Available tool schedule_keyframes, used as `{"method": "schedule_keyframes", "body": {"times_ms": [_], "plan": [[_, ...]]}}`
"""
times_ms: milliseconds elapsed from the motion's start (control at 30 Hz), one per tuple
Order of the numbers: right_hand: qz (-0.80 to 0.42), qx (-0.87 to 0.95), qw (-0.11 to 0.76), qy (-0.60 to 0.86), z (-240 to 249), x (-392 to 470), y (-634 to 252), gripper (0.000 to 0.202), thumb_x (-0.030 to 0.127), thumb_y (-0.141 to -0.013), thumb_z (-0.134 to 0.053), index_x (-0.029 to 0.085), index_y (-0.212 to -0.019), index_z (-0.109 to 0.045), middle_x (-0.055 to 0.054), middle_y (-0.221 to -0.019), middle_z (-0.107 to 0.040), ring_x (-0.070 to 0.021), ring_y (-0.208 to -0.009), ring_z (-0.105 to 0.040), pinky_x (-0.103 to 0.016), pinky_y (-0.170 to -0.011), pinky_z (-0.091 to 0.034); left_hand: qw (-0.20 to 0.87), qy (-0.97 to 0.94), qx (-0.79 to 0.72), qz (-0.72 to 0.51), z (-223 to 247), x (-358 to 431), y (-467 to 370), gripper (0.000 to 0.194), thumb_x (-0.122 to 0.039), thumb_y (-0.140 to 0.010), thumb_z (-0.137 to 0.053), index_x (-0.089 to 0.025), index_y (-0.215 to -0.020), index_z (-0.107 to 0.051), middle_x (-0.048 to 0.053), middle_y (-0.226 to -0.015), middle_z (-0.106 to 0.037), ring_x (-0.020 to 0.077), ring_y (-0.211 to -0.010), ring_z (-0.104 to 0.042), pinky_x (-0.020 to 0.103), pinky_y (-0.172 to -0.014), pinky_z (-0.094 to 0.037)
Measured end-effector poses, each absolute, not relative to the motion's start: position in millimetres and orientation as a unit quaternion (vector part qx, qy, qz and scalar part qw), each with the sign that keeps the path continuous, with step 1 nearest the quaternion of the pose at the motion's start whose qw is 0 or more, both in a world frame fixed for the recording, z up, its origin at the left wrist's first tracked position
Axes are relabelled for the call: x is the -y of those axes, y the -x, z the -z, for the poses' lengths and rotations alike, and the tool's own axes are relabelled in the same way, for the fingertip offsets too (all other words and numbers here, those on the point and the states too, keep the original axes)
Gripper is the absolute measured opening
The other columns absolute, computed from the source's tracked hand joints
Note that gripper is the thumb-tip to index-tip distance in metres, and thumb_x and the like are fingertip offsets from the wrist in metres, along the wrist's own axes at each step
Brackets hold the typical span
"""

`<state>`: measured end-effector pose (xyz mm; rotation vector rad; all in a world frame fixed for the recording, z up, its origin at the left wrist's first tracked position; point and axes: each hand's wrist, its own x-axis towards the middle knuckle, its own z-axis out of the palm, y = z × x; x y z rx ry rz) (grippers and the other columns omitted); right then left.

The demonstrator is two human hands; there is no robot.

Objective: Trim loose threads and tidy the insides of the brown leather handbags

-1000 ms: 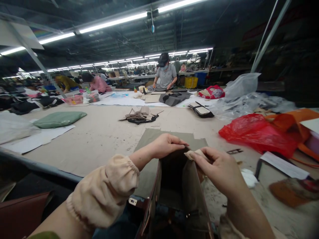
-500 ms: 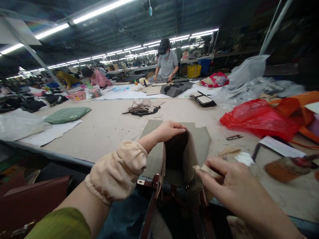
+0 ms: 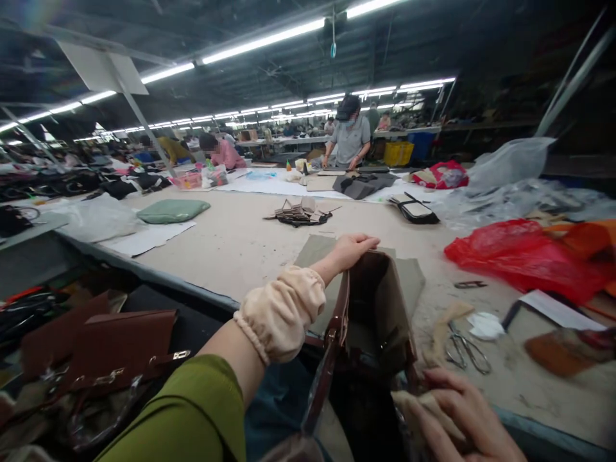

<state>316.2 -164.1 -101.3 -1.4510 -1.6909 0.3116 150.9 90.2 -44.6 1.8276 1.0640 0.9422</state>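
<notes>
An open handbag (image 3: 402, 308) with brown trim and a khaki lining stands at the table's near edge, its mouth facing me. My left hand (image 3: 353, 250) is closed over its far rim, thumb hidden. The brown handle (image 3: 332, 340) hangs along the bag's left side. Low at the right, my right hand (image 3: 464, 417) pinches a crumpled beige cloth (image 3: 423, 410) beside the bag's near right edge. Khaki flat pieces (image 3: 414, 279) lie beneath and behind the bag. Metal scissors (image 3: 466, 351) rest right of it, by a beige scrap (image 3: 450, 314).
Thread snips (image 3: 470, 284), a white wad (image 3: 485, 326) and a red plastic bag (image 3: 520, 256) lie rightward. A pile of beige pieces (image 3: 303, 212) sits ahead, a green pouch (image 3: 173, 210) at left. Brown bags (image 3: 128, 340) are below left. A co-worker (image 3: 351, 138) stands across the table.
My right hand and the cloth have moved down from the bag's right wall towards its near end. The view has turned left, and the scissors now show. My left hand stays on the rim.
</notes>
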Motion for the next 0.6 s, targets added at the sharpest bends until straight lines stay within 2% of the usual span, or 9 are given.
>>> {"method": "schedule_keyframes", "body": {"times_ms": [100, 200, 267, 333, 467, 533, 600], "plan": [[-0.129, 0.615, 0.440, 0.641, 119.1, 171.4, -311.6, 0.025, 0.045, -0.074, -0.058, 0.021, -0.079, -0.064, -0.008, -0.103, -0.057, -0.0267, -0.099, -0.055, -0.038, -0.088, -0.043, 0.360, -0.709, -0.434, -0.423, 44.7, -85.8, -144.7, 0.042, -0.044, -0.083, -0.045, -0.008, -0.085, -0.066, 0.005, -0.080, -0.065, 0.0135, -0.080, -0.056, 0.023, -0.079, -0.040], [-0.267, 0.595, 0.397, 0.645, 126.9, 174.3, -304.3, 0.031, 0.048, -0.075, -0.057, 0.021, -0.091, -0.060, -0.005, -0.093, -0.063, -0.0228, -0.087, -0.060, -0.031, -0.075, -0.049, 0.347, -0.682, -0.444, -0.467, 39.4, -69.7, -129.2, 0.042, -0.044, -0.086, -0.042, -0.009, -0.091, -0.064, 0.008, -0.090, -0.065, 0.0157, -0.089, -0.056, 0.025, -0.084, -0.039], [-0.344, 0.583, 0.376, 0.633, 126.1, 175.5, -295.8, 0.029, 0.047, -0.078, -0.054, 0.021, -0.090, -0.057, -0.001, -0.080, -0.064, -0.0194, -0.075, -0.061, -0.026, -0.066, -0.049, 0.363, -0.647, -0.457, -0.490, 37.8, -43.2, -111.6, 0.040, -0.043, -0.086, -0.043, -0.011, -0.101, -0.061, 0.009, -0.101, -0.063, 0.0167, -0.098, -0.055, 0.026, -0.089, -0.039], [-0.381, 0.567, 0.389, 0.618, 122.5, 175.8, -284.2, 0.027, 0.047, -0.081, -0.051, 0.020, -0.085, -0.055, 0.000, -0.073, -0.062, -0.0174, -0.068, -0.060, -0.024, -0.062, -0.048, 0.412, -0.590, -0.472, -0.508, 44.6, -1.4, -89.5, 0.044, -0.046, -0.086, -0.043, -0.013, -0.111, -0.055, 0.011, -0.111, -0.060, 0.0180, -0.104, -0.053, 0.029, -0.091, -0.040], [-0.389, 0.534, 0.446, 0.604, 111.1, 170.3, -254.5, 0.026, 0.044, -0.081, -0.052, 0.019, -0.078, -0.054, 0.001, -0.068, -0.059, -0.0160, -0.064, -0.057, -0.023, -0.059, -0.046, 0.549, -0.539, -0.448, -0.455, 85.5, 104.6, -46.6, 0.053, -0.049, -0.083, -0.045, -0.014, -0.123, -0.046, 0.013, -0.121, -0.053, 0.0230, -0.112, -0.049, 0.034, -0.097, -0.038], [-0.385, 0.534, 0.459, 0.596, 103.4, 163.4, -234.9, 0.023, 0.041, -0.080, -0.053, 0.019, -0.075, -0.054, 0.001, -0.066, -0.058, -0.0154, -0.063, -0.056, -0.023, -0.059, -0.045, 0.615, -0.541, -0.405, -0.406, 109.3, 147.5, -35.6, 0.064, -0.048, -0.074, -0.058, -0.018, -0.128, -0.042, 0.012, -0.126, -0.050, 0.0266, -0.116, -0.046, 0.037, -0.098, -0.038], [-0.397, 0.550, 0.458, 0.574, 94.6, 154.6, -210.0, 0.020, 0.037, -0.081, -0.053, 0.019, -0.073, -0.052, 0.001, -0.065, -0.057, -0.0145, -0.063, -0.055, -0.022, -0.059, -0.044, 0.648, -0.553, -0.366, -0.374, 128.5, 172.2, -33.6, 0.090, -0.033, -0.056, -0.077, -0.020, -0.134, -0.035, 0.013, -0.131, -0.045, 0.0301, -0.121, -0.041, 0.040, -0.103, -0.033]]}}
